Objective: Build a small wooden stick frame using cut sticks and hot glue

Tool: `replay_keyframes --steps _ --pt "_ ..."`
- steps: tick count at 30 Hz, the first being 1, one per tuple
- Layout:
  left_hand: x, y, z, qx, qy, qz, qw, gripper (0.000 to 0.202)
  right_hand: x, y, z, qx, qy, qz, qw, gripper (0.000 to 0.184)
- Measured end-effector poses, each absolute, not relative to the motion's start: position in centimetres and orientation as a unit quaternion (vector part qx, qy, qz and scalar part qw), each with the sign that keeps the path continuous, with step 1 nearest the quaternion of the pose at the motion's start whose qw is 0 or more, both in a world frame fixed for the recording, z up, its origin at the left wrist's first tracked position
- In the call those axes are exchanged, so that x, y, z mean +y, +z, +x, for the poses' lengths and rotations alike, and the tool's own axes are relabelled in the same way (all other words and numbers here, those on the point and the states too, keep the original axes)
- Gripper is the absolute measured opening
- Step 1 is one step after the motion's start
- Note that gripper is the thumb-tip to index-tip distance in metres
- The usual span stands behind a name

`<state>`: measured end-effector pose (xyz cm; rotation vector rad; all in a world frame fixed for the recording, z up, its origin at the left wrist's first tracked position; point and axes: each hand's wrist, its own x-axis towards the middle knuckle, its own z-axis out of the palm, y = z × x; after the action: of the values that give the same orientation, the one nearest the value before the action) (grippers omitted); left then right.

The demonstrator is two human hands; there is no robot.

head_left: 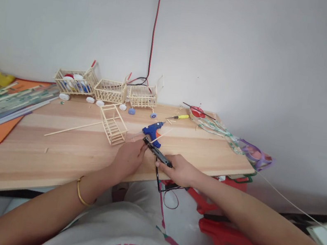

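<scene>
My right hand [181, 170] is closed around a long black-and-grey hand tool [158, 154] with a thin black lower handle; its exact kind is unclear. The tool's tip meets the fingers of my left hand [131, 157], which are closed beside it. A thin wooden stick [161, 136] crosses the tip and seems pinched in my left fingers. Just behind lies a blue glue gun [151, 130] with an orange trigger. Left of it, a small wooden stick frame [113, 126] rests tilted on the wooden tabletop [66, 156].
Three wheeled stick carts [74, 81] line the wall. A yellow-handled screwdriver [180, 117] and a red dish [197, 112] lie at the back right, near plastic wrapping [221, 131]. Packs of sticks [12, 103] cover orange sheets at left. Red chair [226, 233] stands below.
</scene>
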<state>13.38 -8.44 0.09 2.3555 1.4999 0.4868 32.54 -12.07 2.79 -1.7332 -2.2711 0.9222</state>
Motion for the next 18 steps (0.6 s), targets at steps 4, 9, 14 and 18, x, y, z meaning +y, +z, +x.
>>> replay_keyframes --steps 4,9,14,18 --pt "-8.7 0.3 13.5 0.535 0.139 0.827 0.102 0.034 -11.8 3.3 32.7 -0.701 0.412 -0.580 0.055 0.047" --pt "-8.5 0.3 13.3 0.522 0.182 0.828 0.100 0.031 -11.8 4.1 33.0 -0.642 0.533 -0.550 0.040 0.059" --pt "-8.7 0.4 13.8 0.536 0.174 0.823 0.066 0.032 -11.4 4.9 33.2 -0.656 0.490 -0.572 0.040 0.058" --pt "-8.5 0.9 14.7 0.568 0.176 0.804 0.025 0.035 -11.7 5.6 33.0 -0.621 0.521 -0.582 0.070 0.058"
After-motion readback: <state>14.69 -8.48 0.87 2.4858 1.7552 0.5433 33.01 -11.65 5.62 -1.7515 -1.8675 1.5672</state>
